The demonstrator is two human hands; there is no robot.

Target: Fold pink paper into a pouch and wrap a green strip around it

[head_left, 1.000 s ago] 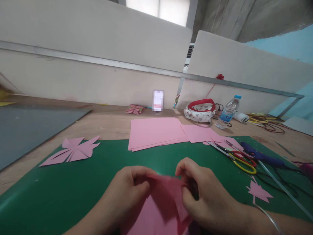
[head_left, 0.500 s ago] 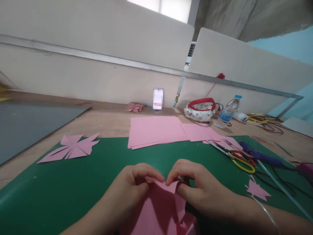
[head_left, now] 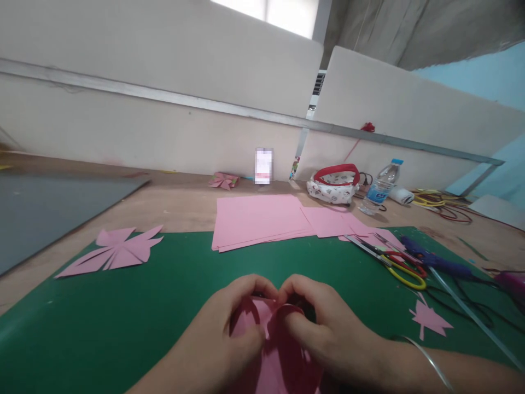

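Pink paper (head_left: 274, 358) sits pinched between your two hands low over the green cutting mat (head_left: 123, 312). Your left hand (head_left: 229, 334) and right hand (head_left: 324, 328) both clamp its curled top edge, fingertips nearly meeting. Scissors (head_left: 396, 262) lie well to your right, a pink sheet stack (head_left: 258, 221) beyond.

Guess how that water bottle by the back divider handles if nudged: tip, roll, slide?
The water bottle stands upright, tall and narrow, so a high push probably tips it. It looks like thin clear plastic, likely light, though its fill level is unclear. Once down, its round body would probably roll on the wooden table.
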